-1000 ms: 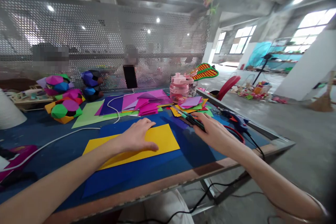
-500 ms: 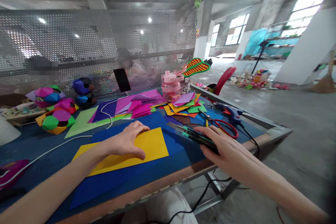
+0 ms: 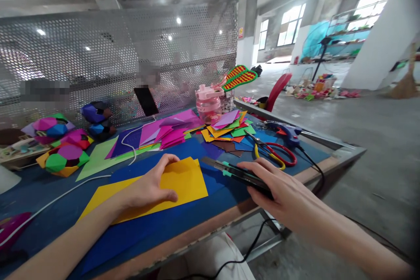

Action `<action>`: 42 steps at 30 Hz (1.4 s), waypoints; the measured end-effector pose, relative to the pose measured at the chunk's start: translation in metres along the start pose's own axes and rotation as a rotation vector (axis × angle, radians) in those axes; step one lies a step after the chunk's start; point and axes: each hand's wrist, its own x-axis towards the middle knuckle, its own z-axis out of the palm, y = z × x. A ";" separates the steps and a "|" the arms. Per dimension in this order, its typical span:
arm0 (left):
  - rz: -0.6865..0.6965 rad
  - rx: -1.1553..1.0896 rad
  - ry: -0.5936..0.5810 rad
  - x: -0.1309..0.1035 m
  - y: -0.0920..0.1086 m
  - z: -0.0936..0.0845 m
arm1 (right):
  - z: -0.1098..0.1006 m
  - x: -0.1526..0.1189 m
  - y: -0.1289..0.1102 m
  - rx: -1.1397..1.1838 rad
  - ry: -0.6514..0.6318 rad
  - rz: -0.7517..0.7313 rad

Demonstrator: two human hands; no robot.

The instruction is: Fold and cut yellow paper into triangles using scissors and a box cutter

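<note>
My left hand (image 3: 148, 189) is closed over a yellow sheet of paper (image 3: 190, 179), its fingers at the far edge and its thumb near the close edge. The sheet looks folded, with two layers showing at its upper right corner. Beneath it lies blue paper (image 3: 127, 238). In my right hand (image 3: 278, 186) is a black utility knife (image 3: 243, 175) with teal parts, its blade (image 3: 211, 162) extended to the left, just beyond the yellow sheet's right edge. Scissors (image 3: 280, 151) with red and yellow handles rest behind this hand.
Cut paper pieces (image 3: 226, 131) pile up before a pink bottle (image 3: 209, 105). A blue glue gun (image 3: 287, 133) with a black cord lies at the right edge. Paper balls (image 3: 67, 157) sit at left. A white cable (image 3: 75, 188) crosses the table; a phone (image 3: 146, 100) leans behind.
The yellow sheet's far edge has lifted and shifted a little under my left hand, now showing a second layer. The knife stays in my right hand. The whole view has shifted slightly.
</note>
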 end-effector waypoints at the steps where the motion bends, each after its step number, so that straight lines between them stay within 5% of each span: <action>1: -0.007 -0.009 -0.004 0.000 -0.001 0.000 | -0.001 0.000 -0.002 0.003 -0.006 -0.011; 13: 0.007 -0.028 0.042 0.001 -0.005 0.003 | 0.003 0.002 -0.010 -0.038 0.006 -0.107; 24: -0.038 0.081 0.235 0.007 -0.015 -0.006 | 0.009 0.059 0.008 -0.098 -0.084 -0.201; 29: 0.041 0.209 0.342 -0.001 -0.029 0.001 | -0.009 0.086 0.017 -0.110 -0.180 -0.253; 34: 0.302 0.452 0.411 -0.005 -0.035 0.009 | -0.009 0.160 -0.027 0.023 -0.076 -0.360; 38: 0.358 0.470 0.293 -0.010 -0.030 0.009 | 0.032 0.262 -0.076 0.026 -0.026 -0.322; 42: 0.342 0.405 0.294 -0.015 -0.032 0.008 | 0.085 0.365 -0.115 0.024 0.115 -0.122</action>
